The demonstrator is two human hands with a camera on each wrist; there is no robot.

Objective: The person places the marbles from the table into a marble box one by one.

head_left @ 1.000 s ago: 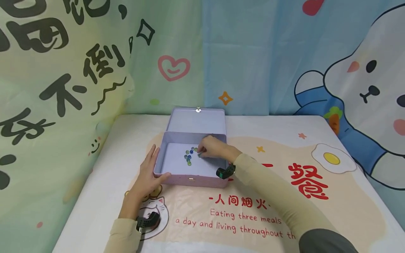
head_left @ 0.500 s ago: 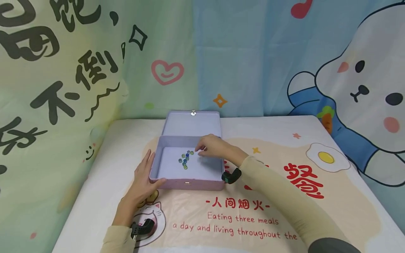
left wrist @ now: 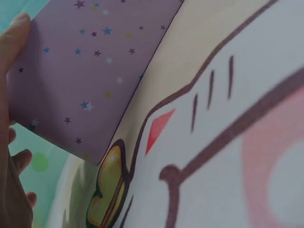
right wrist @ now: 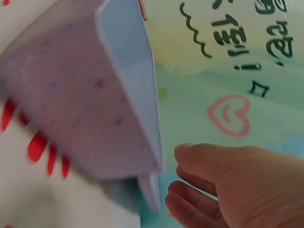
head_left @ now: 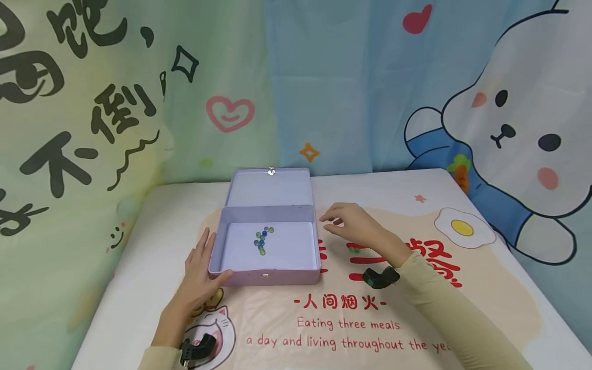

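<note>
A lilac box (head_left: pixel 287 278) stands on the table with its lid (head_left: pixel 273 188) tipped back. Several small green and blue glass marbles (head_left: pixel 261 242) lie bunched on its floor, left of centre. Against the box's left side rests my left hand (head_left: pixel 199 270), fingers straight along the wall and thumb at the front corner. The left wrist view shows that thumb (left wrist: pixel 16 33) on the star-printed front. To the right of the box, my right hand (head_left: pixel 353 222) hovers over the table, fingers loosely bent. No object shows between its thumb (right wrist: pixel 199 154) and fingers.
A printed cloth (head_left: pixel 347 336) with red lettering and cartoon pictures covers the table. Behind it hangs a backdrop (head_left: pixel 324 77) with a heart and a white cartoon animal. Dark straps (head_left: pixel 381 277) are worn on both wrists.
My right hand has left the inside of the box and moved right, past its edge. The left hand stays at the box's side. The head view has shifted a little.
</note>
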